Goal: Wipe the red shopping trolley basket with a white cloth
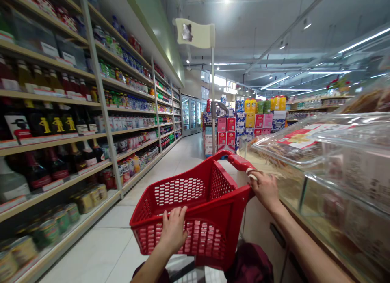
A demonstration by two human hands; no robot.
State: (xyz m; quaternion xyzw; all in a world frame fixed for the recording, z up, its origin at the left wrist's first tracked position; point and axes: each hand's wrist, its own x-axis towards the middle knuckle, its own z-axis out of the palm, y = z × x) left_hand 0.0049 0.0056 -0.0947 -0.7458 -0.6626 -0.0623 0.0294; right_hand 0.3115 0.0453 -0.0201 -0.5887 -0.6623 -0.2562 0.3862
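Head view, supermarket aisle, camera tilted so the floor runs up and to the right. A red plastic shopping basket (195, 210) with perforated walls sits directly ahead of the person, low in the middle of the view; the part of its inside that shows holds nothing. The left hand (173, 230) lies on the basket's near rim, fingers curled over the top edge, thumb side toward the camera, holding the rim. The right hand (265, 189) is closed around the red handle (240, 162) at the basket's far right corner, knuckles up, with a pale band just at the fingertips where handle and hand meet. Both forearms enter from the bottom edge; dark maroon clothing (250, 264) shows between them under the basket. To the left, a long run of shelving (100, 92) carries dark bottles (55, 122) with yellow figure labels on the middle levels, jars and cans (45, 230) on the lowest level, and small colourful packages higher up. To the right, just beside the right arm, stands a counter with clear lidded bins (335, 153) holding loose dry goods; what these are is too blurred to tell. A pale tiled floor (183, 157) leads down the aisle to a stack of pink, red and yellow cartons (243, 124) and glass-door coolers (190, 112) at the far end. A cream flag-shaped sign (195, 33) on a pole hangs above the aisle.
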